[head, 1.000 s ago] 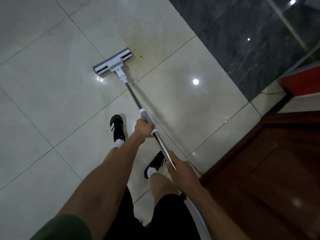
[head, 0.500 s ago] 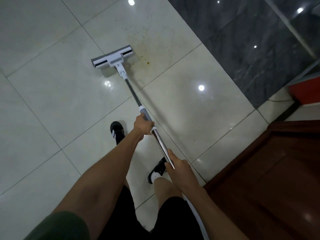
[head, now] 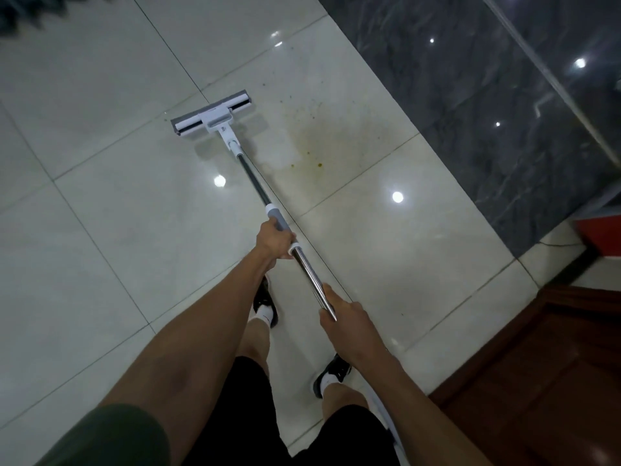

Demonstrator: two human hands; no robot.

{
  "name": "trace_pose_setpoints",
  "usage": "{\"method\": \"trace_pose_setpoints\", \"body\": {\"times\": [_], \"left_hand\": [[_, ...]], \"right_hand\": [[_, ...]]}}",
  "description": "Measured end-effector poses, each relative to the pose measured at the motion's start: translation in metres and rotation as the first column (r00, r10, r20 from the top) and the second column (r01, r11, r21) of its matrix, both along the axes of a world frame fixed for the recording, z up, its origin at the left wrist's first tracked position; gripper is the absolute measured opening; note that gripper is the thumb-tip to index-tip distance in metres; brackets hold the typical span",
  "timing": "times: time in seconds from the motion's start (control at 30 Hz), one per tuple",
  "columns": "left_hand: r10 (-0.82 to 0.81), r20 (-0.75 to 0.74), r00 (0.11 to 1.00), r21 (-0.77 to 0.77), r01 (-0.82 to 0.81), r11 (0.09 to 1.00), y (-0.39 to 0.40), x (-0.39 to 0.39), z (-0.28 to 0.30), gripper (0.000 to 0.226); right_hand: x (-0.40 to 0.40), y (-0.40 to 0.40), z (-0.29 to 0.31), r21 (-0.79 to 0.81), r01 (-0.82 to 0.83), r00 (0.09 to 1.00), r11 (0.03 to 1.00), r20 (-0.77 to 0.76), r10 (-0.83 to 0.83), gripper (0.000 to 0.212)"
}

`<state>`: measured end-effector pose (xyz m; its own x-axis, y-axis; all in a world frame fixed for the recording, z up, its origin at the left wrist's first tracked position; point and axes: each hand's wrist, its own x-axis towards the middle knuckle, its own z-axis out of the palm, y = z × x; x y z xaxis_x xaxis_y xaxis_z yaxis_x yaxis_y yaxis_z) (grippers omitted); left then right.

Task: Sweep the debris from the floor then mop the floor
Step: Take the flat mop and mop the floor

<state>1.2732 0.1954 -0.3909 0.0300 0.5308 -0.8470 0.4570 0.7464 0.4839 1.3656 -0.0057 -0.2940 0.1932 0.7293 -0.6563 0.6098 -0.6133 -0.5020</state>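
Mop (head: 211, 114) head now left of stain (head: 307, 142) — sat against it half a second ago, so pulled off sideways, stain left unwiped. Yellow-brown patch plus dark specks on the tile beside the dark stone strip (head: 487, 105). Mopping phase by the look of it, this patch not yet done; next pass probably needs to swing right across it. Left hand (head: 274, 238) wrapped round grey grip mid-handle; right hand (head: 349, 317) curled round top of steel shaft. Head flat on floor (head: 100, 196), near a grout line. Both feet behind the handle, clear of the head. Wood panel (head: 537, 381) at right edge, red thing (head: 601, 235) by the stone — limits on a rightward stroke. Dark blur top-left corner, unidentifiable.
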Motion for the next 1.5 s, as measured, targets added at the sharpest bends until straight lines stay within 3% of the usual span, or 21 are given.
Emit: {"method": "trace_pose_setpoints", "body": {"times": [0.1,0.37,0.87,1.5], "left_hand": [[0.033,0.015,0.999,-0.016,-0.032,0.999,0.049,-0.022,0.009,0.053],[0.065,0.027,0.998,-0.005,-0.065,0.998,0.139,-0.071,0.026,0.064],[0.231,-0.025,0.973,0.113,-0.227,0.967,0.248,-0.118,0.033,0.028],[0.334,-0.028,0.942,0.128,-0.328,0.936,0.391,-0.268,0.014,0.029]], "right_hand": [[-0.02,0.05,0.007,0.02,-0.031,0.999,0.999,0.038,0.03,0.053],[-0.058,0.147,0.025,0.014,-0.1,0.994,0.995,0.052,0.099,0.052],[-0.07,0.284,0.028,0.038,-0.29,0.957,0.956,0.002,0.29,0.045],[-0.201,0.446,0.013,0.042,-0.415,0.91,0.909,0.044,0.413,0.043]]}}
